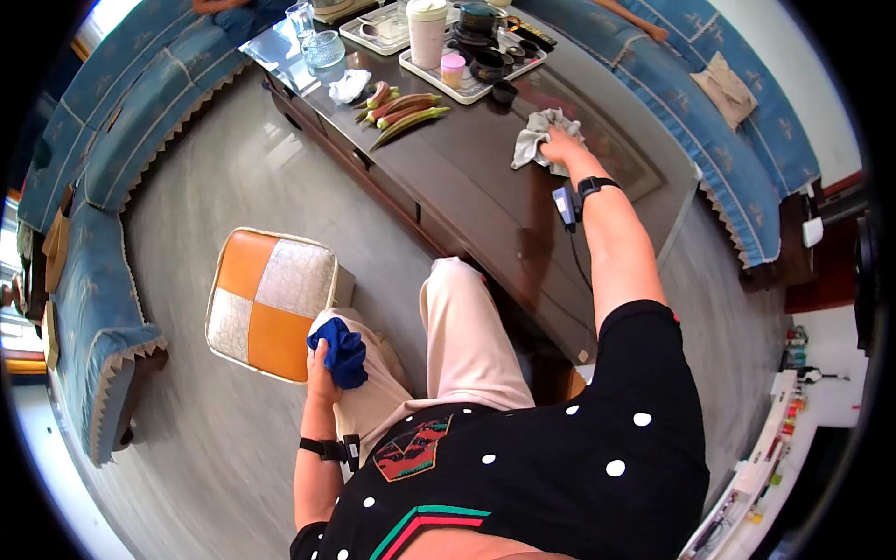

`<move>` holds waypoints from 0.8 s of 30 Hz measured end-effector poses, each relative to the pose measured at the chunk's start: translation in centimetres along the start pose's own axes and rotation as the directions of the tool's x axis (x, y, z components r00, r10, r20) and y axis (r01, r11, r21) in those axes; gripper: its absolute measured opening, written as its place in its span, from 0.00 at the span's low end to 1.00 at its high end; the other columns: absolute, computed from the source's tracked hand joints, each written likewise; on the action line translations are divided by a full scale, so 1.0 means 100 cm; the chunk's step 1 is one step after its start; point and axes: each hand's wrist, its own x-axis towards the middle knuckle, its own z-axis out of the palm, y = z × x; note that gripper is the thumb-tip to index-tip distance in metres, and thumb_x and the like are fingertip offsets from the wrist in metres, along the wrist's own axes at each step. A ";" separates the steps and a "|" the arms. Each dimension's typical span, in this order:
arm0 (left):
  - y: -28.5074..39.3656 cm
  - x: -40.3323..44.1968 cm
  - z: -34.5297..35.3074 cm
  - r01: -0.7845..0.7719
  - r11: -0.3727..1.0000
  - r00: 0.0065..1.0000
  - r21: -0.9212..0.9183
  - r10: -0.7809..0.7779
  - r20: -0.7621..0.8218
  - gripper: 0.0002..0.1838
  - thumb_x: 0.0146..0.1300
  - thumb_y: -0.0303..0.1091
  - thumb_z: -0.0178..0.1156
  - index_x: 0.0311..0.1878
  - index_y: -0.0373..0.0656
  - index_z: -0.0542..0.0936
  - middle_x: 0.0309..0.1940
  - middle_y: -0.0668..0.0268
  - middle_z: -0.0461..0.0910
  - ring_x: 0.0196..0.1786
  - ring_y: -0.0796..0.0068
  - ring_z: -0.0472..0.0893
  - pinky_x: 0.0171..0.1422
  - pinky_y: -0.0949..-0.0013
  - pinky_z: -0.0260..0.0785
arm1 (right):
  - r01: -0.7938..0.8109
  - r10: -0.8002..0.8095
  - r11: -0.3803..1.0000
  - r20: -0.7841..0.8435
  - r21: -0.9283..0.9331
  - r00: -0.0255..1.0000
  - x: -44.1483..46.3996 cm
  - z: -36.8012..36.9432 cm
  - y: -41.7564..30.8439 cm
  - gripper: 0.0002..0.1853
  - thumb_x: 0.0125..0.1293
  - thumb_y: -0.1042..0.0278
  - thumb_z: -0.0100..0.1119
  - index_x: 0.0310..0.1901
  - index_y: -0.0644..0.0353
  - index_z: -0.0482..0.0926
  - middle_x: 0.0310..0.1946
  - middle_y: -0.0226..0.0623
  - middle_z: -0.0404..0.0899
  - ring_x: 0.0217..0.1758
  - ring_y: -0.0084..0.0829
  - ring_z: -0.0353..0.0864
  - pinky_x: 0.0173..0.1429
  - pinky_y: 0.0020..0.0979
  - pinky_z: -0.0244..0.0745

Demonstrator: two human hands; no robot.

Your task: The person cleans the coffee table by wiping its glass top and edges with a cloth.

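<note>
My right hand point(563, 146) stretches out over the dark table and presses on a crumpled grey cloth point(534, 136); its fingers are partly hidden in the folds. A strap with a small device circles that wrist, and a cable hangs beside it. My left hand point(321, 375) rests low by my left thigh, its fingers closed round a bunched blue cloth point(342, 353). Right beside that hand is a stool point(271, 308) with an orange and silver checked top. Left of the grey cloth lies a pile of long red and green pods or fruits point(399, 110).
The glass-topped table point(457, 187) runs diagonally before me. Near its far end are a tray point(467, 91) with a tall white cup point(427, 33) and dark teaware, a glass bowl point(324, 54) and crumpled white tissue point(349, 86). Blue sofas point(84, 261) line both sides; other people's arms show there.
</note>
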 end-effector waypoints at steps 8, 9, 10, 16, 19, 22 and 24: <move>0.003 -0.001 0.003 0.006 1.000 1.000 0.008 -0.006 0.012 0.25 0.71 0.52 0.50 0.60 0.41 0.70 0.47 0.57 0.81 0.45 0.63 0.84 0.47 0.62 0.80 | -0.064 0.054 0.993 -0.092 -0.103 0.994 0.022 -0.004 -0.050 0.39 0.59 0.49 0.51 0.70 0.60 0.62 0.72 0.52 0.57 0.75 0.50 0.56 0.75 0.47 0.52; 0.003 -0.001 0.003 0.011 1.000 1.000 0.003 -0.011 0.008 0.25 0.71 0.51 0.50 0.60 0.41 0.70 0.47 0.57 0.81 0.45 0.63 0.84 0.46 0.62 0.80 | -0.077 0.065 0.992 -0.110 -0.103 0.992 0.021 -0.004 -0.055 0.38 0.58 0.49 0.51 0.68 0.61 0.64 0.70 0.52 0.61 0.73 0.50 0.60 0.74 0.48 0.55; 0.003 -0.002 0.004 0.011 1.000 1.000 0.001 -0.011 0.008 0.25 0.71 0.51 0.50 0.60 0.41 0.70 0.47 0.57 0.81 0.45 0.63 0.84 0.46 0.62 0.80 | -0.053 0.039 0.994 -0.141 -0.096 0.989 0.012 -0.007 -0.065 0.36 0.58 0.49 0.52 0.65 0.63 0.68 0.65 0.53 0.68 0.69 0.50 0.66 0.71 0.49 0.60; -0.006 0.002 -0.004 -0.016 1.000 0.997 -0.007 0.015 -0.080 0.24 0.71 0.50 0.50 0.60 0.41 0.70 0.46 0.57 0.81 0.44 0.63 0.84 0.46 0.62 0.81 | 0.109 -0.107 0.990 0.026 -0.087 0.994 -0.010 -0.001 -0.136 0.38 0.58 0.57 0.50 0.70 0.66 0.60 0.73 0.54 0.54 0.76 0.47 0.56 0.76 0.50 0.51; -0.009 0.005 -0.009 -0.024 1.000 0.999 -0.011 0.024 -0.040 0.24 0.71 0.50 0.50 0.60 0.41 0.69 0.47 0.57 0.81 0.44 0.63 0.84 0.46 0.62 0.81 | 0.141 -0.139 0.982 0.022 -0.124 0.990 -0.031 0.000 -0.174 0.38 0.58 0.57 0.50 0.70 0.66 0.60 0.73 0.53 0.55 0.76 0.46 0.57 0.76 0.53 0.50; -0.007 0.004 -0.006 -0.012 1.000 0.995 -0.011 0.011 -0.095 0.25 0.72 0.50 0.50 0.61 0.41 0.69 0.47 0.56 0.81 0.45 0.63 0.84 0.46 0.61 0.81 | 0.187 -0.181 0.976 0.070 -0.109 0.981 -0.045 0.003 -0.194 0.37 0.59 0.54 0.51 0.67 0.70 0.63 0.70 0.54 0.60 0.74 0.47 0.60 0.75 0.54 0.51; -0.003 0.000 0.000 -0.051 0.999 0.998 -0.009 0.050 -0.035 0.25 0.72 0.50 0.49 0.61 0.41 0.69 0.47 0.56 0.81 0.45 0.63 0.84 0.46 0.61 0.81 | 0.211 -0.205 0.965 0.049 -0.155 0.977 -0.062 0.006 -0.205 0.39 0.60 0.50 0.52 0.68 0.70 0.61 0.70 0.55 0.59 0.74 0.47 0.59 0.75 0.54 0.52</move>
